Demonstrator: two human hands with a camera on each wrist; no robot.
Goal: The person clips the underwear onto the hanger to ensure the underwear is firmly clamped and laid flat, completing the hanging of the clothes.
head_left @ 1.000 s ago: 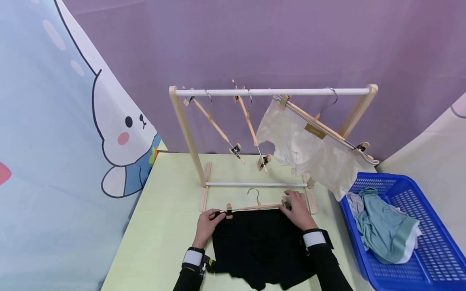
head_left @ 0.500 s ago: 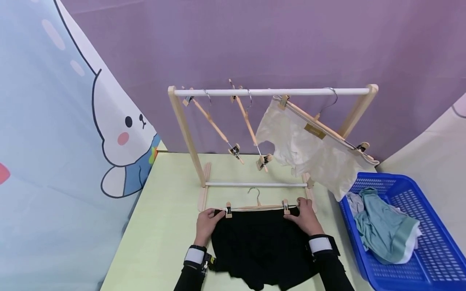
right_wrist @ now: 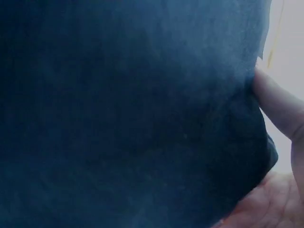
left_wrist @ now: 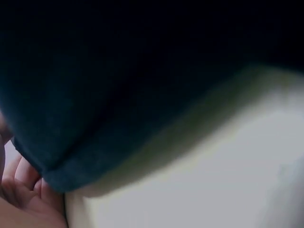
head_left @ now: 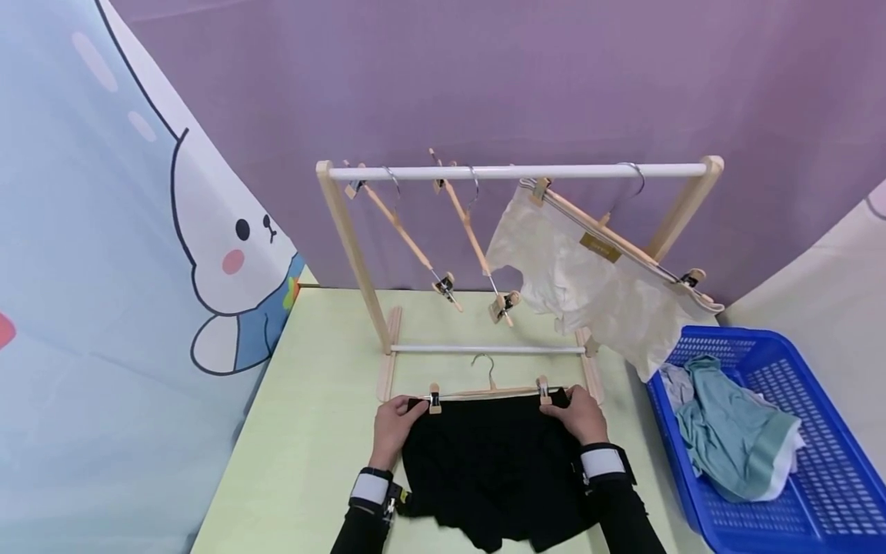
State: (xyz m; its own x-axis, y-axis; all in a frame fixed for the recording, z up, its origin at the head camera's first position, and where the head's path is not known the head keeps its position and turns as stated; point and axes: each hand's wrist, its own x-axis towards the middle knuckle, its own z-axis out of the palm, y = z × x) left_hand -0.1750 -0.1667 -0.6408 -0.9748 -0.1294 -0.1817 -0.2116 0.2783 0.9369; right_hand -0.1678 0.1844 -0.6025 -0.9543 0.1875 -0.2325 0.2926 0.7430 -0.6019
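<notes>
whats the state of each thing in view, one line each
left hand: pinching the black garment's corner
right hand: pinching the opposite corner
black garment: spread out, clips over its top edge
lower hanger: off the rail, at that edge
rack: upright
left hanger: hung, bare
middle hanger: hung, bare
white garment: hung by clips
blue basket: part filled
teal garment: crumpled in basket

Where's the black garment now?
Lower centre of the head view: the black garment lies on the table, clipped to a hanger, in front of the rack, between left hand and right hand.
</notes>
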